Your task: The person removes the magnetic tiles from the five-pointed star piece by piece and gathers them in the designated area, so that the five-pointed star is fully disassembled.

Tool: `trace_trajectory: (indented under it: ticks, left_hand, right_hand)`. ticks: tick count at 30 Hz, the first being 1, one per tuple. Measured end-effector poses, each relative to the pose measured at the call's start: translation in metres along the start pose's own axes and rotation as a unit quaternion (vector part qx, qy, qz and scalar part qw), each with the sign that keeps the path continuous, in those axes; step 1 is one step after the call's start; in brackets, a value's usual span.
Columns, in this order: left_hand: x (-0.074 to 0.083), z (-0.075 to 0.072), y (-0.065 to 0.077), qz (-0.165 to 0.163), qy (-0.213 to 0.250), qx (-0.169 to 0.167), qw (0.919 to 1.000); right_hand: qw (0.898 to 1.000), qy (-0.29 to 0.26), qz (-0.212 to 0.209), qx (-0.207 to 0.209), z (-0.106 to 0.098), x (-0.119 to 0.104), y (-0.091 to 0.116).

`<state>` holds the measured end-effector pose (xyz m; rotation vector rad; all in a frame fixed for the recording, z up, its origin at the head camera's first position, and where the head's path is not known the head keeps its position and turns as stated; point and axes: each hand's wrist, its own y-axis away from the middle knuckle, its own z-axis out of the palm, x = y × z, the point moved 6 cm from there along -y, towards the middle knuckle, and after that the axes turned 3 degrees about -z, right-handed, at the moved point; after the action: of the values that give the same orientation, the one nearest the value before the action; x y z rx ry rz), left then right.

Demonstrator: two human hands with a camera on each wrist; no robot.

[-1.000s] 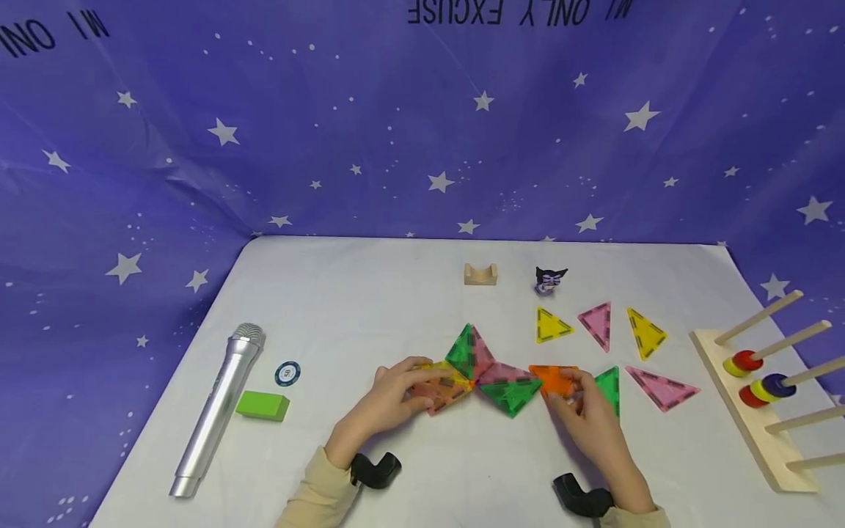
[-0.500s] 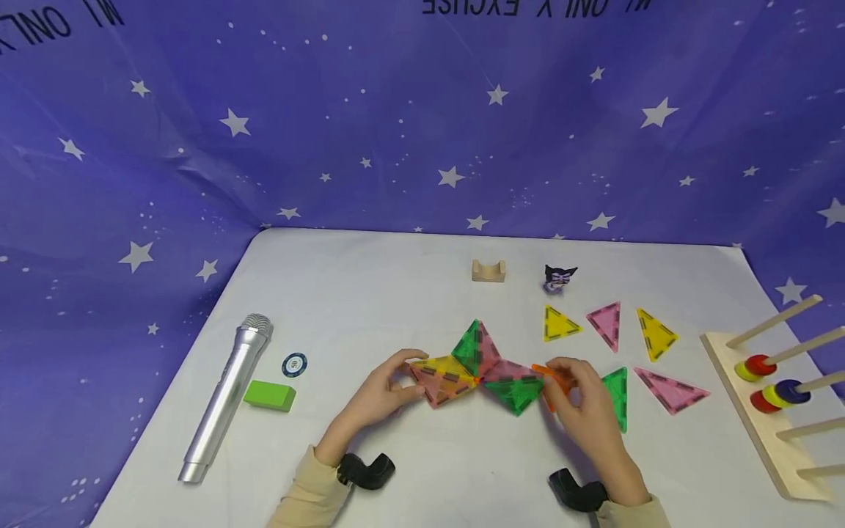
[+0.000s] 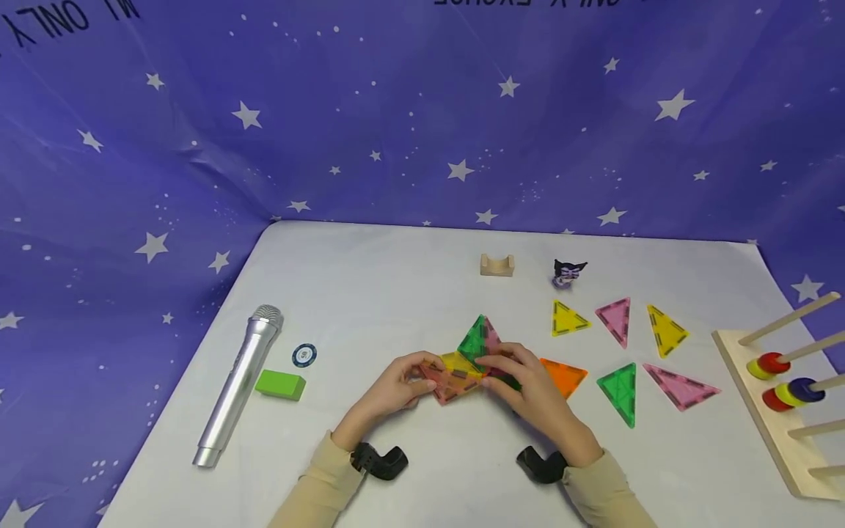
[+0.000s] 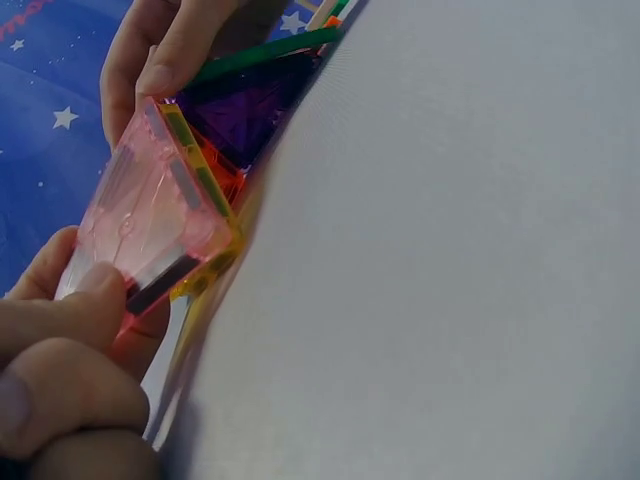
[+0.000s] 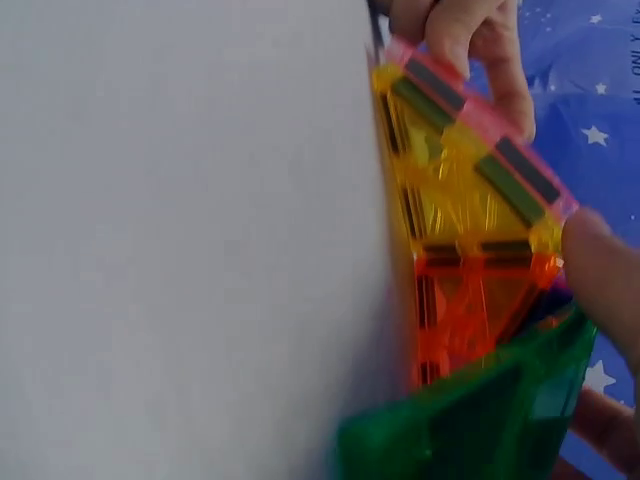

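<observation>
A star-like build of see-through magnetic tiles stands on the table, with a green tile [image 3: 473, 342] at its far point. My left hand [image 3: 394, 383] pinches the pink magnetic tile [image 4: 135, 215] at the build's left side. A yellow tile [image 5: 450, 180] leans against that pink one. At the middle of the build, my right hand [image 3: 528, 389] grips the inner tip of the pink tile between thumb [image 5: 600, 275] and fingers. It covers much of the build's right arm, where a green tile [image 5: 470, 400] shows close up. Just right of this hand lies a loose orange tile [image 3: 563, 378].
Loose yellow [image 3: 568, 318], pink [image 3: 680, 386] and green triangle tiles [image 3: 620, 392] lie to the right, beside a wooden peg board [image 3: 759, 411] with rings. A microphone [image 3: 240, 381], poker chip [image 3: 304, 356] and green block [image 3: 280, 385] lie left. A small figurine [image 3: 568, 273] stands behind.
My right hand has let go of the orange tile, which lies flat on the table, and has moved left onto the build's middle. My left hand stays at the pink tile.
</observation>
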<state>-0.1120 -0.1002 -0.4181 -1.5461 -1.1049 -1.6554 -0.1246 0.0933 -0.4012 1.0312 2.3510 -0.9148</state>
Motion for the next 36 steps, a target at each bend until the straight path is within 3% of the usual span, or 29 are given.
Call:
trace_trajectory:
  ticks: [4, 14, 21, 32, 36]
  left_hand:
    - [0.003, -0.004, 0.002, 0.004, -0.015, 0.016, 0.9998]
    - [0.000, 0.003, 0.002, -0.002, 0.009, -0.007, 0.9999]
    - [-0.027, 0.000, -0.007, -0.009, 0.011, 0.004, 0.9999]
    - [-0.020, -0.005, -0.002, -0.008, 0.042, -0.041, 0.9982]
    - [-0.009, -0.013, -0.006, 0.003, 0.032, -0.017, 0.9993]
  right_hand:
    - [1.000, -0.006, 0.021, 0.007, 0.007, -0.002, -0.001]
    - [0.999, -0.010, 0.053, 0.004, 0.008, -0.005, 0.008]
    - [0.999, -0.002, 0.042, -0.001, 0.007, -0.004, 0.010]
    - [1.000, -0.008, 0.028, 0.001, 0.007, -0.005, 0.003]
    - [0.999, -0.008, 0.034, -0.008, 0.005, -0.004, 0.002]
